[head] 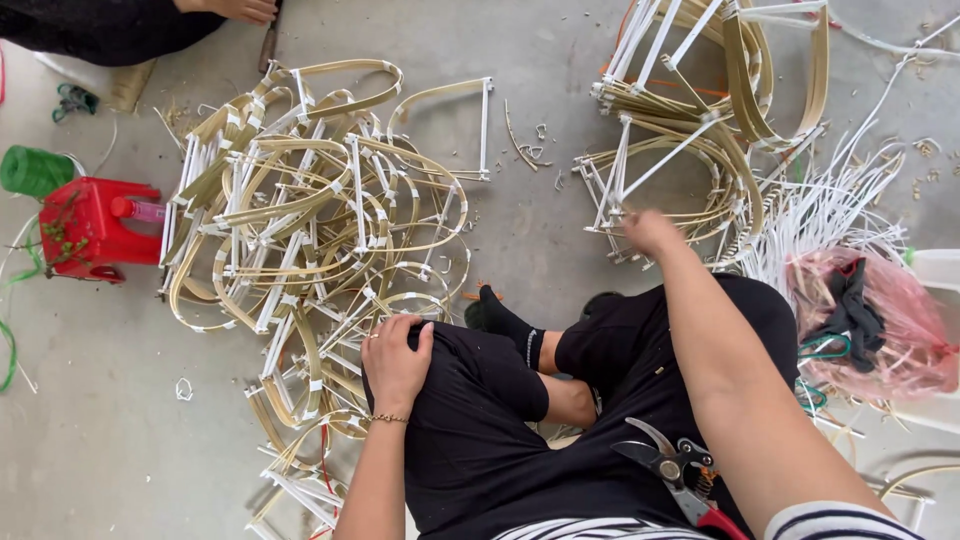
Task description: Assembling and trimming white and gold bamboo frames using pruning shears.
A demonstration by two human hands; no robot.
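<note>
I sit cross-legged on a concrete floor in black trousers. My left hand (397, 362) rests flat on my left knee, empty, fingers slightly spread, a thin bracelet on the wrist. My right hand (648, 232) reaches forward to a heap of bent bamboo-strip frames with white rods (690, 150) and touches its near edge; the fingers are blurred and curled at a frame. A bigger pile of the same frames (310, 220) lies in front of my left knee. Red-handled pruning shears (672, 472) lie in my lap.
A red plastic box with a small bottle (92, 228) and a green twine spool (32, 170) sit at the left. Loose white rods (830, 200) and a pink mesh bag (880, 320) lie at the right. Another person's foot (240, 8) shows at the top left.
</note>
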